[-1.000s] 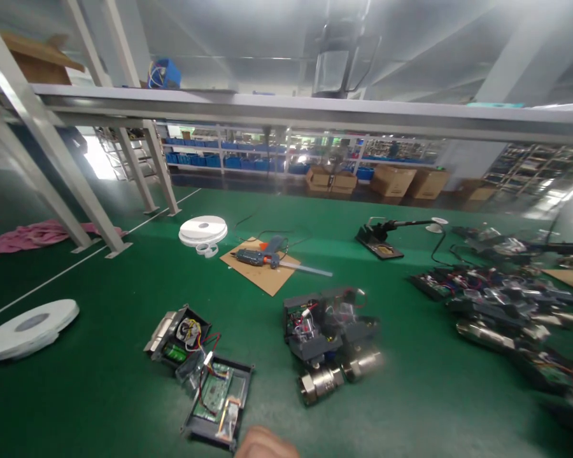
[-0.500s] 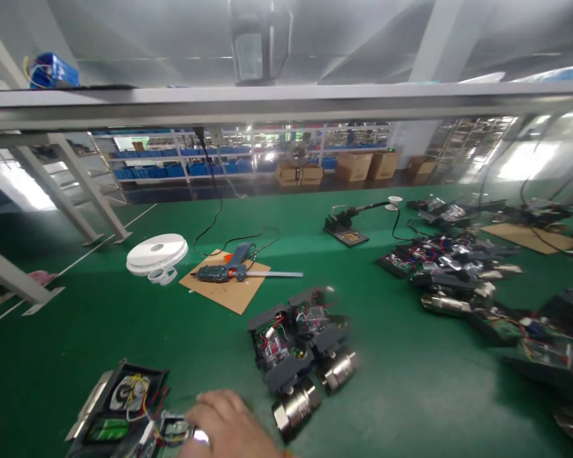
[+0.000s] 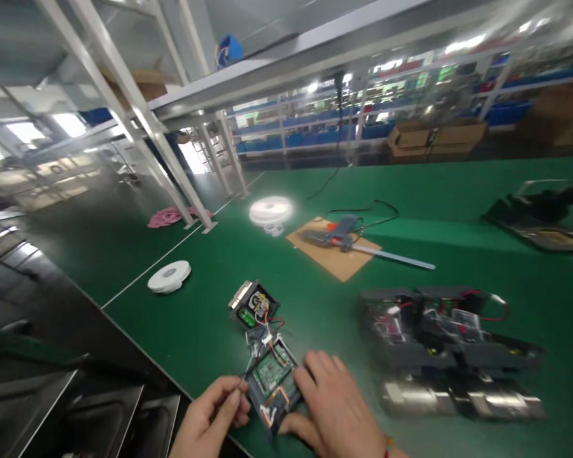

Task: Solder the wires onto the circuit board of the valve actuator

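An opened grey device (image 3: pixel 272 381) with a green circuit board and red and black wires lies near the front edge of the green table (image 3: pixel 315 305). Its other half (image 3: pixel 253 303) sits just behind, joined by the wires. My right hand (image 3: pixel 337 407) rests on the device's right side, fingers curled round its edge. My left hand (image 3: pixel 214 413) is at its left side, thumb and fingers pinched on a thin wire. To the right lie dark units with metal fittings (image 3: pixel 449 350).
A glue gun (image 3: pixel 339 235) lies on a cardboard sheet (image 3: pixel 332 254) farther back. White tape rolls (image 3: pixel 270 210) and another roll (image 3: pixel 169 277) sit to the left, a pink cloth (image 3: pixel 169 216) beyond. A soldering stand (image 3: pixel 539 216) is at far right. Metal frame legs stand at left.
The view has swung left and down. My right hand has settled on the opened device, and my left hand has come into view pinching a wire beside it.
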`<state>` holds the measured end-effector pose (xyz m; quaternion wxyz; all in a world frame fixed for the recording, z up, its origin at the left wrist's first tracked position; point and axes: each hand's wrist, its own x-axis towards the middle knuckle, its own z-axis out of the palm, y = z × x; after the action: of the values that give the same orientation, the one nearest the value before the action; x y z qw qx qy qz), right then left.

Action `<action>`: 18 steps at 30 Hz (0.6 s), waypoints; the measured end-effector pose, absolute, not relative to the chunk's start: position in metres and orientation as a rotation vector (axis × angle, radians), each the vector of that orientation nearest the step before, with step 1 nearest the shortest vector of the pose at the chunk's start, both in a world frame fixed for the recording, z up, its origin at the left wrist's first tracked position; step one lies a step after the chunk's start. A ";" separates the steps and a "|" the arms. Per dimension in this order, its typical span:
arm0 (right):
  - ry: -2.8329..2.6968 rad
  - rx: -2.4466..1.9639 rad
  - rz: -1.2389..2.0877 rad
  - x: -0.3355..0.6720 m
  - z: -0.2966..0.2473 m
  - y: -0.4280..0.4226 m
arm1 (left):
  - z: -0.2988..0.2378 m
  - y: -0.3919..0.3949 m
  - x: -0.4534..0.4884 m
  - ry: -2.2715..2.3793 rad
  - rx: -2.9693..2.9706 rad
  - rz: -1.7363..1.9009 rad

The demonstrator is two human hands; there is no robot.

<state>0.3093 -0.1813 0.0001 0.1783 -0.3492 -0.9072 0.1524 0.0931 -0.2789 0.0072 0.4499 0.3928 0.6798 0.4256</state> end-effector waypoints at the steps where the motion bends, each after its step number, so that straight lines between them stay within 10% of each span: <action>1: -2.552 -0.969 0.457 0.311 0.003 -0.182 | 0.008 -0.280 0.093 1.648 0.987 1.030; 18: -2.217 -0.693 1.154 0.284 0.020 -0.200 | 0.001 -0.295 0.121 1.448 1.236 0.994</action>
<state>0.2836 -0.2002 0.0196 0.2705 -0.2572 -0.8230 0.4282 0.1211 -0.2950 0.0014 0.4769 0.5058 0.5926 0.4069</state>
